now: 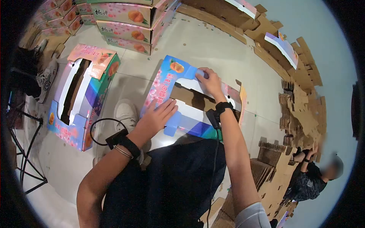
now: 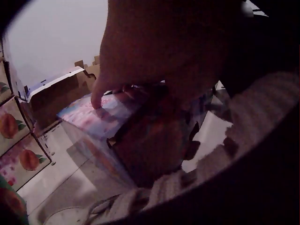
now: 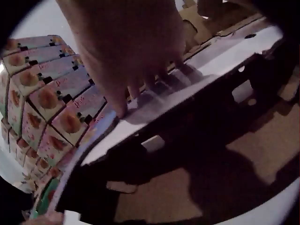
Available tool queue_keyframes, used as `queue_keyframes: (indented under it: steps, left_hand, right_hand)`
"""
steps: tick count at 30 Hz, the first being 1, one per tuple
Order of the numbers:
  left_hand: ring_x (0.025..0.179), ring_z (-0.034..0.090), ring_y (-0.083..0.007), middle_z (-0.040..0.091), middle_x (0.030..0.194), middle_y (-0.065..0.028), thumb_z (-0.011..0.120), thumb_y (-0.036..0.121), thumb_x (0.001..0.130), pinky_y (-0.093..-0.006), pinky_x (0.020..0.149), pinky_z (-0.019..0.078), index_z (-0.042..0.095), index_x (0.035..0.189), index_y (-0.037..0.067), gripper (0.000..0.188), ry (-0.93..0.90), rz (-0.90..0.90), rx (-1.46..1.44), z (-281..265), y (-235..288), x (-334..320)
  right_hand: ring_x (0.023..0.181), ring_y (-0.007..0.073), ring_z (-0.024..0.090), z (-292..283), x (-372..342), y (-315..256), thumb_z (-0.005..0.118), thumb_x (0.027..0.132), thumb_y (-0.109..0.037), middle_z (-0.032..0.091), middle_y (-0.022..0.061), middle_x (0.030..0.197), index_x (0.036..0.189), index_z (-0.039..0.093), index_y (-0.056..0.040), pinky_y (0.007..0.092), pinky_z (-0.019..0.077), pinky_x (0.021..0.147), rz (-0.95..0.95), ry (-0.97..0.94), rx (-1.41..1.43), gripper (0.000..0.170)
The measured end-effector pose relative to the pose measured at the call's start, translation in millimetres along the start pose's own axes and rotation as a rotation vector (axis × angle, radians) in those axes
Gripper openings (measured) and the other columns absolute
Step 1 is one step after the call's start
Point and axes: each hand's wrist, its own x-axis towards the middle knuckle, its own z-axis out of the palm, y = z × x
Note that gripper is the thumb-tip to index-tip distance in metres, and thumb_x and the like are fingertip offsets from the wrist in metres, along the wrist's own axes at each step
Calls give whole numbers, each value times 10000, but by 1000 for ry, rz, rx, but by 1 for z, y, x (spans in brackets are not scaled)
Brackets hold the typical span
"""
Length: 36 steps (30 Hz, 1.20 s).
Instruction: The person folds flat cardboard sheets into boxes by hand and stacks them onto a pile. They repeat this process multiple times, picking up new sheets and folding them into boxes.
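A cardboard fruit box (image 1: 191, 133) with printed peaches, pink blossoms and a long slot in its top lies on the floor before me. My left hand (image 1: 157, 117) rests with extended fingers on the blue and pink end panel, beside the slot. On the far side of the slot, my right hand (image 1: 211, 84) presses the blue and white top flap. In the right wrist view its fingertips (image 3: 133, 91) lie on the white flap (image 3: 211, 70), above the dark box interior. The left wrist view is dim, with the left hand (image 2: 154, 56) over the box top.
A similar box (image 1: 78, 135) stands on the floor at left, near a shoe (image 1: 125, 112). Stacked peach boxes (image 1: 125, 32) rise at the back. Flattened cardboard (image 1: 266, 163) lines the right side, where another person (image 1: 310, 182) sits. Black tripod legs (image 1: 28, 152) stand at far left.
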Motion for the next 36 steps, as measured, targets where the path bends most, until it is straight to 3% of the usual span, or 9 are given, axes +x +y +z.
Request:
queue_keyframes:
  steps: [5, 10, 13, 17, 22, 27, 31, 34, 36]
  left_hand:
    - [1325, 391, -231, 413, 1433, -111, 680, 307, 706, -521, 1031, 326, 419, 1361, 66, 745, 1, 4, -14, 9, -1, 1]
    - [1332, 385, -222, 406, 1442, -95, 657, 304, 733, -538, 1044, 302, 399, 1382, 112, 724, -84, -6, -3, 3, 3, 2]
    - [1341, 376, -221, 391, 1455, -87, 666, 324, 721, -546, 1064, 269, 384, 1398, 126, 760, -106, -10, 56, 4, 4, 3]
    - [1349, 363, -217, 380, 1463, -83, 688, 327, 697, -544, 1086, 231, 367, 1413, 127, 809, -26, -18, 55, 9, 7, 4]
    - [1376, 313, -219, 356, 1466, -76, 752, 331, 622, -535, 1103, 199, 363, 1396, 124, 890, -80, -31, 63, 1, 5, 3]
    - [1366, 322, -255, 397, 1411, -101, 708, 137, 674, -534, 1058, 286, 421, 1328, 105, 716, -134, -82, -197, -31, 8, 9]
    - [1369, 302, -331, 384, 1405, -157, 724, 117, 673, -529, 1066, 288, 380, 1350, 89, 760, -27, -196, -220, -49, -7, -5]
    - [1248, 462, -363, 483, 1312, -198, 673, 155, 801, -451, 993, 400, 420, 1317, 54, 584, -66, -564, -502, -77, -28, -14]
    - [1033, 606, -338, 582, 1132, -203, 597, 222, 909, -391, 888, 471, 479, 1260, 25, 419, 183, -724, -757, -65, -47, -32]
  right_hand:
    - [917, 280, 621, 12, 0, -5, 665, 762, -413, 676, 86, 912, 950, 704, -164, 417, 431, 822, 40, 193, -130, 314]
    - [947, 307, 614, -5, 9, -16, 507, 856, -576, 680, 119, 971, 925, 704, -110, 436, 427, 840, 357, 34, 129, 510]
    - [972, 329, 602, 3, 4, -17, 395, 898, -619, 679, 134, 964, 963, 698, -71, 428, 424, 865, 294, 48, -20, 630]
    - [1056, 340, 569, -15, -34, 0, 537, 895, -356, 616, 167, 1148, 1092, 638, -50, 409, 426, 930, -243, 120, 79, 378]
    - [1131, 333, 538, -118, -120, 11, 646, 781, -311, 576, 157, 1229, 1107, 630, -72, 440, 408, 975, -165, -178, -501, 405]
    - [1131, 330, 530, -190, -180, 93, 650, 768, -231, 579, 138, 1218, 1114, 620, -91, 425, 443, 931, -26, -7, -721, 374]
    - [1119, 293, 542, -192, -257, 174, 660, 799, -283, 588, 117, 1177, 1128, 613, -127, 456, 421, 936, 366, -364, -692, 367]
    - [1108, 314, 548, -177, -291, 170, 645, 821, -253, 592, 134, 1159, 1119, 608, -97, 428, 436, 926, 436, -272, -629, 338]
    - [1105, 328, 547, -179, -275, 116, 632, 837, -254, 596, 147, 1147, 1132, 599, -80, 420, 438, 929, 388, -115, -491, 345]
